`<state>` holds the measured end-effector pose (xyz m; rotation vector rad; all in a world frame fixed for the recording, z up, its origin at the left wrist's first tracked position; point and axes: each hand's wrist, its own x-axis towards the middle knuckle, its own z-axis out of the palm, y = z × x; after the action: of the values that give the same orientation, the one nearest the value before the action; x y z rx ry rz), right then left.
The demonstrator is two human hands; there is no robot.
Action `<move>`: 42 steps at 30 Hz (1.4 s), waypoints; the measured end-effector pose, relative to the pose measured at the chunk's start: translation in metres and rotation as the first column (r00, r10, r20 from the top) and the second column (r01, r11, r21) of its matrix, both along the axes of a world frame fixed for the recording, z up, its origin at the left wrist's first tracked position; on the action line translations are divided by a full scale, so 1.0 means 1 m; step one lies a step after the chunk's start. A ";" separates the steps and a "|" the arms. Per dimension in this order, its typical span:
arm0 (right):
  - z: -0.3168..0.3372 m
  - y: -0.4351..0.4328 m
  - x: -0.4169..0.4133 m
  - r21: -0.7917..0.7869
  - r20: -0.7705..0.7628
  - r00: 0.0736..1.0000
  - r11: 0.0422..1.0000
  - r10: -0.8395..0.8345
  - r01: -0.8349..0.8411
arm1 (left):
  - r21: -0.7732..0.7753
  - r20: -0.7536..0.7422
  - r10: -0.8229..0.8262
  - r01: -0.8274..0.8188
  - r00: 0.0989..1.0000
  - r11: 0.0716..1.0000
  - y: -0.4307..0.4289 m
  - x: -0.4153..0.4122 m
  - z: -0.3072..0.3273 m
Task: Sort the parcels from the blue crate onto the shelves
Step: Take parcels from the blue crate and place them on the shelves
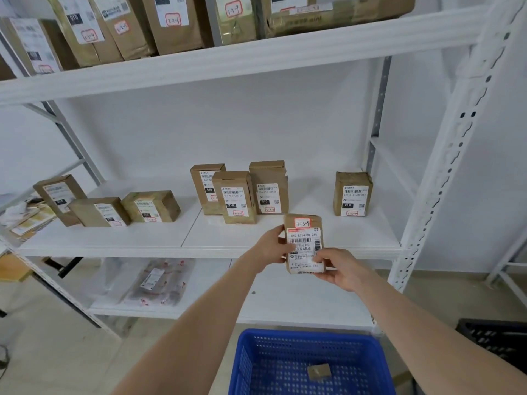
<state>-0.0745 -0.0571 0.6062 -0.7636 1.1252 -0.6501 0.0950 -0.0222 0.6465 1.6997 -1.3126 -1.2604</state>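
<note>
A small brown parcel [304, 241] with a white label and a red-framed tag reading 3-3-9 is held upright in front of the middle shelf [114, 238]. My left hand [271, 245] grips its left edge, and my right hand [338, 267] holds its lower right corner. The parcel hangs at the shelf's front edge, between a group of three upright boxes [238, 195] and a single box [353, 193]. Below, the blue crate [256, 363] holds one small brown parcel [319, 371].
Three more boxes [99, 209] sit at the shelf's left. Larger cartons [171, 21] fill the top shelf. A clear bagged parcel [159, 282] lies on the bottom shelf. A white upright post [445, 166] stands right; a black crate [496, 337] sits beyond it.
</note>
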 end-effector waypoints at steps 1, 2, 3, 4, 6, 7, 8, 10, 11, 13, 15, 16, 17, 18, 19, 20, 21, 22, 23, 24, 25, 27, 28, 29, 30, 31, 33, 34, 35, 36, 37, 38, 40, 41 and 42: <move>-0.003 -0.001 -0.004 0.003 -0.016 1.000 1.000 0.005 -0.005 | 0.001 0.013 -0.004 0.004 1.000 1.000 -0.002 -0.005 -0.002; -0.006 -0.003 -0.009 0.002 -0.041 0.999 1.000 0.014 -0.014 | -0.001 0.029 -0.009 0.009 1.000 1.000 -0.004 -0.009 -0.004; -0.009 -0.005 -0.013 -0.004 -0.074 0.997 1.000 0.026 -0.027 | -0.003 0.044 -0.014 0.014 0.999 1.000 -0.007 -0.014 -0.005; -0.013 -0.007 -0.018 -0.012 -0.110 0.993 0.999 0.039 -0.040 | -0.007 0.058 -0.021 0.021 0.998 1.000 -0.009 -0.017 -0.007; -0.021 -0.013 -0.027 -0.027 -0.174 0.983 0.998 0.057 -0.063 | -0.015 0.082 -0.032 0.033 0.996 0.999 -0.013 -0.025 -0.012; -0.025 -0.016 -0.031 -0.032 -0.199 0.978 0.997 0.065 -0.073 | -0.017 0.094 -0.033 0.034 0.995 0.999 -0.015 -0.028 -0.015; -0.028 -0.019 -0.034 -0.036 -0.217 0.974 0.996 0.070 -0.079 | -0.019 0.106 -0.029 0.031 0.994 0.999 -0.017 -0.031 -0.018; -0.032 -0.023 -0.035 -0.037 -0.223 0.972 0.996 0.067 -0.077 | -0.020 0.128 -0.013 0.015 0.992 1.000 -0.022 -0.034 -0.026; -0.034 -0.025 -0.034 -0.043 -0.219 0.974 0.996 0.063 -0.074 | -0.023 0.138 -0.003 0.006 0.990 1.000 -0.025 -0.034 -0.030; -0.035 -0.027 -0.029 -0.064 -0.210 0.976 0.995 0.056 -0.071 | -0.032 0.154 0.013 -0.008 0.988 0.999 -0.032 -0.031 -0.036; -0.035 -0.032 -0.021 -0.102 -0.208 0.978 0.994 0.026 -0.048 | -0.042 0.168 0.028 -0.021 0.985 0.999 -0.041 -0.025 -0.040; -0.035 -0.036 -0.016 -0.128 -0.216 0.976 0.991 0.003 -0.032 | -0.046 0.172 0.040 -0.032 0.984 0.998 -0.047 -0.022 -0.042; -0.035 -0.041 -0.011 -0.156 -0.227 0.974 0.988 -0.024 -0.012 | -0.053 0.170 0.054 -0.045 0.984 0.998 -0.054 -0.019 -0.043; -0.035 -0.048 -0.005 -0.183 -0.238 0.970 0.983 -0.050 0.006 | -0.065 0.171 0.066 -0.056 0.983 0.996 -0.061 -0.015 -0.044; -0.036 -0.056 0.001 -0.208 -0.246 0.967 0.978 -0.071 0.019 | -0.076 0.172 0.077 -0.065 0.982 0.995 -0.070 -0.011 -0.044; -0.037 -0.065 0.007 -0.236 -0.256 0.963 0.972 -0.086 0.024 | -0.086 0.172 0.084 -0.070 0.981 0.994 -0.079 -0.006 -0.044; -0.038 -0.073 0.014 -0.268 -0.273 0.957 0.963 -0.097 0.021 | -0.095 0.171 0.090 -0.075 0.981 0.993 -0.088 -0.002 -0.044; -0.039 -0.081 0.020 -0.303 -0.301 0.948 0.953 -0.104 0.009 | -0.106 0.175 0.093 -0.075 0.980 0.992 -0.097 0.003 -0.044; -0.041 -0.089 0.027 -0.336 -0.330 0.938 0.942 -0.111 -0.007 | -0.118 0.183 0.094 -0.073 0.979 0.990 -0.105 0.008 -0.044; -0.043 -0.096 0.033 -0.363 -0.354 0.928 0.931 -0.116 -0.022 | -0.135 0.196 0.096 -0.070 0.976 0.988 -0.112 0.012 -0.045; -0.045 -0.103 0.039 -0.380 -0.369 0.922 0.924 -0.118 -0.034 | -0.152 0.202 0.101 -0.071 0.974 0.986 -0.119 0.017 -0.047; -0.050 -0.115 0.049 -0.392 -0.361 0.924 0.919 -0.124 -0.030 | -0.190 0.215 0.116 -0.075 0.970 0.979 -0.131 0.027 -0.049; -0.052 -0.121 0.053 -0.395 -0.353 0.927 0.918 -0.126 -0.026 | -0.211 0.219 0.133 -0.086 0.967 0.974 -0.137 0.032 -0.049; -0.055 -0.126 0.056 -0.398 -0.354 0.927 0.917 -0.124 -0.029 | -0.232 0.218 0.149 -0.097 0.965 0.968 -0.143 0.037 -0.049; -0.058 -0.131 0.059 -0.401 -0.363 0.924 0.915 -0.123 -0.036 | -0.254 0.225 0.152 -0.093 0.962 0.963 -0.149 0.042 -0.049; -0.060 -0.136 0.062 -0.410 -0.374 0.919 0.911 -0.126 -0.042 | -0.273 0.250 0.145 -0.074 0.957 0.959 -0.155 0.047 -0.050; -0.065 -0.145 0.068 -0.432 -0.402 0.903 0.901 -0.151 -0.042 | -0.302 0.296 0.128 -0.034 0.947 0.953 -0.166 0.054 -0.051; -0.068 -0.149 0.071 -0.441 -0.412 0.895 0.897 -0.171 -0.032 | -0.316 0.299 0.127 -0.028 0.946 0.948 -0.170 0.057 -0.052; -0.070 -0.151 0.073 -0.445 -0.420 0.887 0.895 -0.191 -0.018 | -0.327 0.290 0.137 -0.037 0.947 0.944 -0.174 0.058 -0.054; -0.072 -0.153 0.074 -0.453 -0.427 0.879 0.892 -0.212 -0.005 | -0.332 0.281 0.152 -0.053 0.948 0.942 -0.177 0.059 -0.054; -0.075 -0.155 0.075 -0.462 -0.435 0.870 0.887 -0.231 0.004 | -0.336 0.272 0.169 -0.071 0.947 0.939 -0.178 0.059 -0.055; -0.077 -0.156 0.075 -0.475 -0.443 0.861 0.880 -0.249 0.011 | -0.343 0.268 0.177 -0.078 0.947 0.936 -0.179 0.058 -0.056; -0.082 -0.159 0.076 -0.497 -0.462 0.839 0.868 -0.287 0.024 | -0.370 0.296 0.163 -0.045 0.941 0.928 -0.179 0.057 -0.062; -0.085 -0.159 0.077 -0.507 -0.479 0.824 0.862 -0.301 0.020 | -0.391 0.326 0.145 -0.006 0.934 0.920 -0.179 0.056 -0.066; -0.087 -0.160 0.078 -0.516 -0.505 0.805 0.857 -0.312 0.008 | -0.413 0.360 0.126 0.037 0.924 0.910 -0.178 0.056 -0.070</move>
<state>0.0036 -0.2174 0.5189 -1.3803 1.6234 -0.9084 0.1510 -0.2003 0.5766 1.6943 -1.6161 -0.5724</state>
